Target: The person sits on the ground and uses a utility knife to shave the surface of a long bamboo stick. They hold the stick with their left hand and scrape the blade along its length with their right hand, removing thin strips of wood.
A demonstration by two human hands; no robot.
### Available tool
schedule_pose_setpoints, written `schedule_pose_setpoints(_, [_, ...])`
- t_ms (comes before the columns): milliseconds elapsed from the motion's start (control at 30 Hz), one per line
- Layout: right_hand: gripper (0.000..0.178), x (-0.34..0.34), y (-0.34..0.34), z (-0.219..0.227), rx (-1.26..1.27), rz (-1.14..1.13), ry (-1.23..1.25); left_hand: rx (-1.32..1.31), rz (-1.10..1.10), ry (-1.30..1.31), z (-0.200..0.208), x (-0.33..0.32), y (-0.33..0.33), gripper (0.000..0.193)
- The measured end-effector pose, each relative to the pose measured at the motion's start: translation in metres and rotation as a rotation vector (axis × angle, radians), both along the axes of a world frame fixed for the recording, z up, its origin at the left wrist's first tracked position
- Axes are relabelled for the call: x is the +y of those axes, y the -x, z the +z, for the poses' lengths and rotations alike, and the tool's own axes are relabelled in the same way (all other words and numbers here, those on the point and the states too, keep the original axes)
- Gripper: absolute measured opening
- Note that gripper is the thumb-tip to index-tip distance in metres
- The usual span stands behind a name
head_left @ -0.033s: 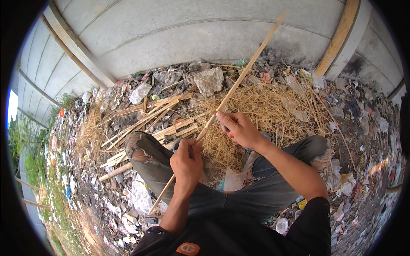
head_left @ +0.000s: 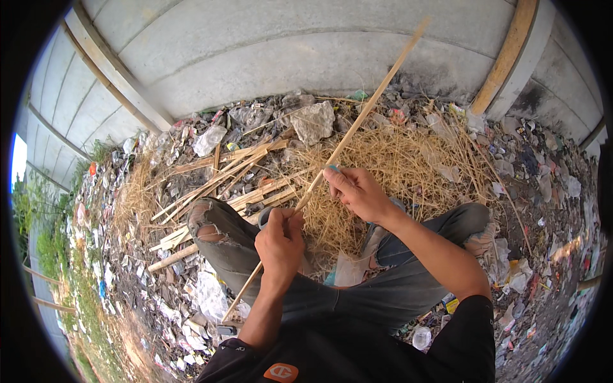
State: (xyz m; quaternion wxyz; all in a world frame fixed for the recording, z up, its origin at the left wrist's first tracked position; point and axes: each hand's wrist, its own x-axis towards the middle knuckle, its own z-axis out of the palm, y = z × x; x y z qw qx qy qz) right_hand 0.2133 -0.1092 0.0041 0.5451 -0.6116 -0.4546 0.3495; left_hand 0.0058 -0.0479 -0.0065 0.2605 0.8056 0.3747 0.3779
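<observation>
A long, thin bamboo strip (head_left: 364, 113) slants from beside my left forearm up to the far right, in front of the wall. My left hand (head_left: 280, 241) is closed around its lower part, above my lap. Farther along, my right hand (head_left: 359, 195) is closed with its fingertips against the strip. A small teal thing (head_left: 331, 168) shows at those fingertips; the rest of it is hidden in the hand. Curly pale shavings (head_left: 389, 159) lie heaped beyond and below the hands, between my bent legs.
More split bamboo strips (head_left: 223, 182) are piled on the left, beside my torn-jeans knee (head_left: 211, 231). A rough stone (head_left: 313, 122) lies near the grey panel wall (head_left: 274, 67). Plastic scraps and litter (head_left: 207, 297) cover the ground around me. A bamboo pole (head_left: 507, 54) stands against the wall.
My right hand has turned slightly, and the teal thing shows more at its fingertips. The strip and my left hand have hardly moved.
</observation>
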Motion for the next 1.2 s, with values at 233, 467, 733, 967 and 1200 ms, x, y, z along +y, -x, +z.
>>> schedule_pose_setpoints(233, [0.051,-0.005,0.02,0.008,-0.259,-0.093,-0.023,0.113,0.007,-0.194,0.001,-0.006,-0.006,0.012])
schedule_pose_setpoints(467, [0.048,-0.006,-0.008,0.003,-0.333,0.169,-0.219,0.076,-0.066,-0.028,0.0,-0.015,-0.005,0.012])
schedule_pose_setpoints(733, [0.041,-0.012,-0.011,0.006,-0.199,0.511,-0.057,0.096,-0.129,0.082,0.003,-0.022,-0.002,0.011])
schedule_pose_setpoints(967, [0.029,-0.02,0.008,0.02,0.102,0.638,-0.097,0.076,-0.117,0.178,0.011,-0.01,-0.009,0.01])
schedule_pose_setpoints(1200, [0.035,-0.021,-0.043,0.038,-0.333,-0.129,0.062,-0.098,-0.183,0.473,0.01,0.002,0.003,0.022])
